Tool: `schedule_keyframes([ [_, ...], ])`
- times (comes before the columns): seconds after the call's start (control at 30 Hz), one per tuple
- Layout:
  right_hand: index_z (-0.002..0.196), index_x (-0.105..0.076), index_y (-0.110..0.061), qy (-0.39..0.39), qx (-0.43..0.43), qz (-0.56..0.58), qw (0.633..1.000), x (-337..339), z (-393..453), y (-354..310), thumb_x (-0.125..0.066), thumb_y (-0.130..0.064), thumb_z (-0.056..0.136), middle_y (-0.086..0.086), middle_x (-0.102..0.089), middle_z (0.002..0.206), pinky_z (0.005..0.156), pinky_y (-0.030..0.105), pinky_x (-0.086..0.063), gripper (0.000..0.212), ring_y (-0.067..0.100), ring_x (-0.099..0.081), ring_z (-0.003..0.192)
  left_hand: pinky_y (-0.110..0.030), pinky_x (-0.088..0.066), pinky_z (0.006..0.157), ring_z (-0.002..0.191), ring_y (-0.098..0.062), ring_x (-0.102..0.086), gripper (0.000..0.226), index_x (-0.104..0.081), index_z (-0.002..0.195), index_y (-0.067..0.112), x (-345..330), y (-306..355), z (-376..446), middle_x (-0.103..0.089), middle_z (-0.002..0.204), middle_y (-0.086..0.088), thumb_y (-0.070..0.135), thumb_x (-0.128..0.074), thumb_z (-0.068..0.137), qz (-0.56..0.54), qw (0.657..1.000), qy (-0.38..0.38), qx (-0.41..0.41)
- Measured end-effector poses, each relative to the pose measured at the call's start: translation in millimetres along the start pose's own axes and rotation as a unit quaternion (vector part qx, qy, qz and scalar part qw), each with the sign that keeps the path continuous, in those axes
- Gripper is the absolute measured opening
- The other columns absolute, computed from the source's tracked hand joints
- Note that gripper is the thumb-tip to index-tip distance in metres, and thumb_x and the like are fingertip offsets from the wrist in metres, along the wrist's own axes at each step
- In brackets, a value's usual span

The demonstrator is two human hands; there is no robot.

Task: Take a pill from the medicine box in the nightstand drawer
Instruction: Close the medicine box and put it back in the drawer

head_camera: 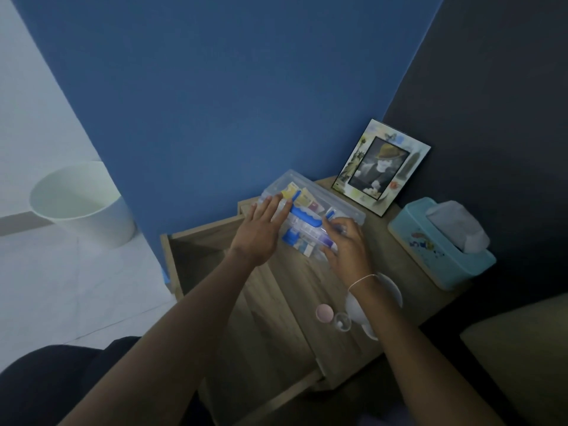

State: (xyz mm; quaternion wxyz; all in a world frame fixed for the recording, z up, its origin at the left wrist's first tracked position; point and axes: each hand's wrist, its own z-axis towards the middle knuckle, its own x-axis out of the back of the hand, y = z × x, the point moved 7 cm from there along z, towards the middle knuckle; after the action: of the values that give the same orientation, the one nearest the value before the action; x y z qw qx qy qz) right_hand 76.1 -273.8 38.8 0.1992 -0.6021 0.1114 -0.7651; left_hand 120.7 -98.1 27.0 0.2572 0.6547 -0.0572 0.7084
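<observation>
A clear plastic medicine box [344, 207] with a blue handle [305, 217] and blue latches lies on the wooden nightstand [396, 272], packed with small coloured packets. My left hand [261, 232] lies flat on the box's left part, fingers straight. My right hand [347, 244] is at the box's right front, its fingers curled at a blue latch [329, 214]. The nightstand drawer [246, 302] stands pulled out below my arms. A small clear cup [341, 321] with a white pill in it stands near the nightstand's front.
A pink round lid [324, 313] lies beside the cup, with a white jug [387, 299] partly hidden behind my right wrist. A teal tissue box [439, 244] and a photo frame [381, 167] stand at the back right. A white bin [83, 201] sits on the floor, left.
</observation>
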Motion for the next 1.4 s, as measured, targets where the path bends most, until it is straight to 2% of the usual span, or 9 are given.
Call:
schedule_keyframes([
  [0.3, 0.137, -0.047, -0.023, 0.002, -0.028, 0.05, 0.998, -2.5, -2.6, -0.1, -0.064, -0.012, 0.086, 0.005, -0.042, 0.13, 0.092, 0.037, -0.052, 0.055, 0.018, -0.045, 0.117, -0.042, -0.005, 0.121, 0.15, -0.026, 0.005, 0.075, 0.006, 0.152, 0.023, -5.8, 3.5, -4.3, 0.004, 0.163, -0.005, 0.008, -0.039, 0.094, -0.019, 1.0, 0.002, 0.015],
  [0.5, 0.109, -0.069, -0.013, 0.02, -0.008, 0.014, 1.0, 19.9, 23.5, -3.3, -0.059, -0.019, 0.09, 0.006, -0.055, 0.106, 0.085, 0.037, -0.051, 0.023, 0.023, -0.054, 0.101, -0.045, -0.007, 0.123, 0.149, -0.025, 0.01, 0.076, 0.009, 0.152, 0.017, -8.1, 9.8, -8.0, 0.01, 0.162, -0.007, 0.007, -0.039, 0.094, -0.042, 0.999, -0.008, 0.03],
  [0.6, 0.128, -0.057, -0.013, -0.026, -0.011, -0.034, 0.999, 18.6, 43.4, 3.3, -0.052, -0.029, 0.094, 0.009, -0.05, 0.135, 0.107, 0.042, -0.037, 0.038, 0.031, -0.043, 0.128, -0.042, -0.009, 0.123, 0.15, -0.019, 0.009, 0.073, 0.008, 0.151, 0.012, -6.0, 11.9, -16.3, 0.01, 0.162, -0.006, 0.005, -0.036, 0.093, -0.115, 0.992, 0.023, 0.049],
  [0.7, 0.15, -0.019, -0.017, -0.121, -0.02, -0.108, 0.987, -1.4, 47.0, 12.4, -0.028, -0.039, 0.101, 0.003, -0.013, 0.16, 0.12, 0.043, -0.004, 0.054, 0.024, -0.002, 0.148, -0.033, -0.01, 0.12, 0.148, -0.015, 0.002, 0.07, 0.005, 0.151, 0.009, -10.8, 9.9, -31.6, 0.008, 0.162, -0.007, 0.006, -0.037, 0.095, -0.214, 0.968, 0.076, 0.109],
  [0.77, 0.151, -0.005, -0.02, -0.134, -0.016, -0.147, 0.98, -10.5, 44.5, 16.9, -0.015, -0.041, 0.101, 0.0, -0.002, 0.162, 0.119, 0.042, 0.006, 0.055, 0.02, 0.006, 0.148, -0.035, -0.015, 0.119, 0.149, -0.021, -0.009, 0.064, -0.001, 0.152, 0.009, -20.4, 9.1, -37.5, -0.002, 0.162, -0.008, 0.009, -0.036, 0.098, -0.281, 0.944, 0.068, 0.156],
  [0.97, 0.151, -0.004, -0.021, -0.124, -0.017, -0.142, 0.982, -12.1, 41.8, 17.0, -0.013, -0.051, 0.098, -0.001, 0.0, 0.161, 0.12, 0.042, 0.007, 0.061, 0.017, 0.008, 0.148, -0.035, -0.041, 0.102, 0.126, -0.027, -0.052, 0.038, -0.049, 0.135, 0.007, -37.2, 8.6, -39.3, -0.057, 0.134, -0.012, 0.021, -0.036, 0.102, -0.448, 0.843, 0.061, 0.292],
  [1.1, 0.151, -0.002, -0.021, -0.128, -0.018, -0.147, 0.981, -11.0, 40.8, 15.9, -0.014, -0.06, 0.094, -0.001, 0.001, 0.161, 0.119, 0.041, 0.009, 0.07, 0.019, 0.009, 0.148, -0.021, -0.046, 0.078, 0.1, -0.018, -0.064, 0.029, -0.064, 0.115, 0.01, -30.3, 11.0, -37.9, -0.069, 0.11, -0.008, 0.015, -0.04, 0.099, -0.547, 0.765, 0.124, 0.316],
  [1.23, 0.151, -0.002, -0.021, -0.125, -0.023, -0.152, 0.98, -9.8, 40.9, 14.7, -0.015, -0.06, 0.094, -0.001, 0.001, 0.161, 0.118, 0.041, 0.009, 0.07, 0.019, 0.008, 0.148, -0.033, -0.05, 0.09, 0.102, -0.019, -0.064, 0.025, -0.064, 0.113, 0.009, -28.8, 12.3, -39.4, -0.069, 0.108, -0.008, 0.012, -0.052, 0.092, -0.555, 0.755, 0.139, 0.319],
  [1.4, 0.151, -0.002, -0.022, -0.12, -0.024, -0.153, 0.981, -11.1, 41.9, 15.7, -0.017, -0.059, 0.095, -0.001, 0.001, 0.161, 0.116, 0.039, 0.012, 0.068, 0.019, 0.008, 0.148, -0.024, -0.051, 0.078, 0.093, -0.012, -0.063, 0.024, -0.067, 0.111, 0.01, -30.1, 11.5, -41.5, -0.068, 0.103, -0.002, 0.018, -0.062, 0.09, -0.55, 0.753, 0.173, 0.317],
])
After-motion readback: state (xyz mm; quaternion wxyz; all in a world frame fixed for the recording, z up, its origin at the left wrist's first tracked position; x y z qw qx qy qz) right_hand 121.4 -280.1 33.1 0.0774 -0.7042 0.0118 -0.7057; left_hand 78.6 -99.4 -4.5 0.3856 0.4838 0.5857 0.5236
